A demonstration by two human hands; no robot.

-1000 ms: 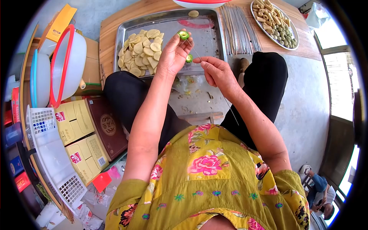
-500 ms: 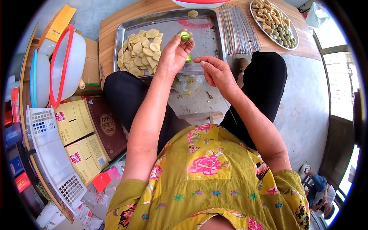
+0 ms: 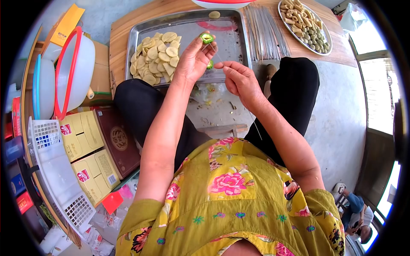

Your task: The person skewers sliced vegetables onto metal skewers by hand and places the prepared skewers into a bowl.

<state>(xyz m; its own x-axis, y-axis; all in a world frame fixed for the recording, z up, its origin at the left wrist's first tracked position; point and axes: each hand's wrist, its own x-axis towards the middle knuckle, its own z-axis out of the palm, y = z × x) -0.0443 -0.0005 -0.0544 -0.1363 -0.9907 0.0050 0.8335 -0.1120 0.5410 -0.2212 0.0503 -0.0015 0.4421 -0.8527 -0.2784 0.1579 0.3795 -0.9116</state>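
The left hand holds a green slice between its thumb and fingertips, with the other fingers curled loosely beneath it; the right hand has its thumb and index finger pinched on a thin skewer, its remaining fingers folded in toward the palm; the skewer slants up from the right fingers toward the slice at the left fingertips, and its other end runs back below the right wrist; whether the tip touches or enters the slice is too fine to tell.

A second green piece sits just below the left fingers and to the left of the right index fingertip; I cannot tell whether it is on the skewer or lying behind it; under and beyond both sets of fingers is a metal tray, on a wooden table; to the left of the left fingers a heap of pale slices lies in the tray, and one single pale slice lies beyond the fingertips, near the far edge.

To the right of the right fingers, and farther out, a row of thin metal rods lies on the table; beyond them, an oval plate bears tan tubular pieces and rounder greenish ones.
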